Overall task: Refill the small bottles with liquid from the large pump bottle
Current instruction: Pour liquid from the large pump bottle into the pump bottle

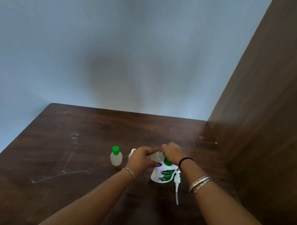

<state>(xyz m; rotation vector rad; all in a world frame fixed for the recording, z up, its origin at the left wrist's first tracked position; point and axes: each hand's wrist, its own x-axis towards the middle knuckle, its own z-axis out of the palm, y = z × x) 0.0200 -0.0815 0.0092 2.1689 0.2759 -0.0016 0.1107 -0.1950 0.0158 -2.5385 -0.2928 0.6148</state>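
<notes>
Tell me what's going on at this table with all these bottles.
A person is refilling small bottles from a large Dettol bottle standing on the wooden table. The left hand holds a small clear bottle tilted on its side, while the right hand works at its cap end, just above the large bottle's mouth. The pump head has been removed and lies beside the large bottle. A green-capped small bottle stands upright to the left.

A dark brown wooden desk, scuffed with pale scratches at its left, fills the lower frame. On it near the centre stand a small bottle with a green cap and a large white bottle; a white pump lies just right of that bottle.
</notes>
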